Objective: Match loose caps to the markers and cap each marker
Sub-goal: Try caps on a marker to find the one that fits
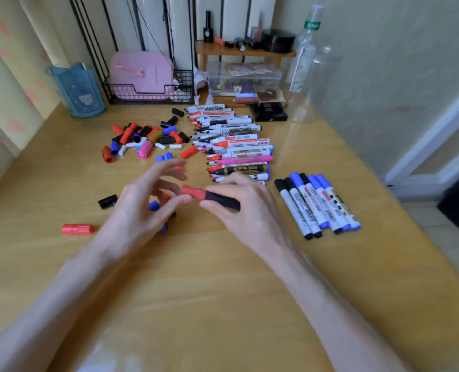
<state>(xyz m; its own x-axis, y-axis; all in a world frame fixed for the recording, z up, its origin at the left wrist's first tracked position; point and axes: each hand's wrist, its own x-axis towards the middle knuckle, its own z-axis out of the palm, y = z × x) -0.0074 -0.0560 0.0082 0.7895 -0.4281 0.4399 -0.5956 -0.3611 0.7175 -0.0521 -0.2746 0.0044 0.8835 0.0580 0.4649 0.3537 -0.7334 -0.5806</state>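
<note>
My right hand [245, 210] grips a black-bodied marker [223, 200] lying level above the table. A red cap [193, 191] sits on its left end, pinched by the thumb and fingers of my left hand [142, 208]. A row of uncapped markers [236, 146] lies behind my hands. Several capped blue and black markers [318, 205] lie in a group to the right. A pile of loose caps [145, 138] in red, black, blue, white and pink lies at the back left. Loose blue caps [154, 205] lie partly hidden under my left hand.
A loose red cap [77, 229] and a black cap [107, 201] lie to the left on the wooden table [223, 277]. A blue cup [77, 89], a wire rack with a pink case [142, 76], a clear box [244, 79] and bottles [309, 63] stand at the back.
</note>
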